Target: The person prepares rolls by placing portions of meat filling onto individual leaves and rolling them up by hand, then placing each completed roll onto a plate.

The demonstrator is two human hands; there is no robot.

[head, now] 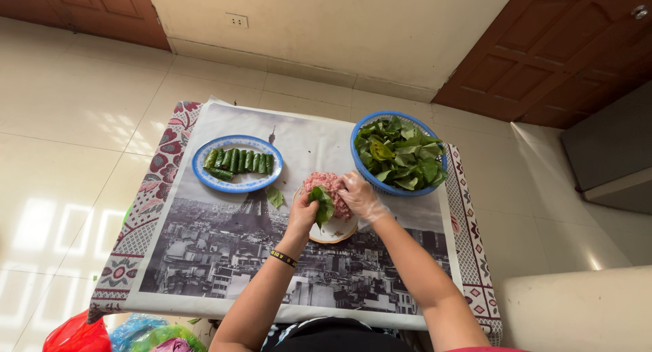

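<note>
Left hand: my left hand pinches a soft green leaf.
Right hand: my gloved right hand grips lumpy pink minced meat on the plate.
Around: leaf rolls left of my hands, blue basket right.

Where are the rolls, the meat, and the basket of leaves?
rolls [239,161], head view, middle of the row
meat [324,183], head view, top of the mound
basket [354,150], head view, blue left rim

low table, printed city-scene cloth | blue-rimmed plate of green rolls | blue basket | loose leaf | mince plate
</note>
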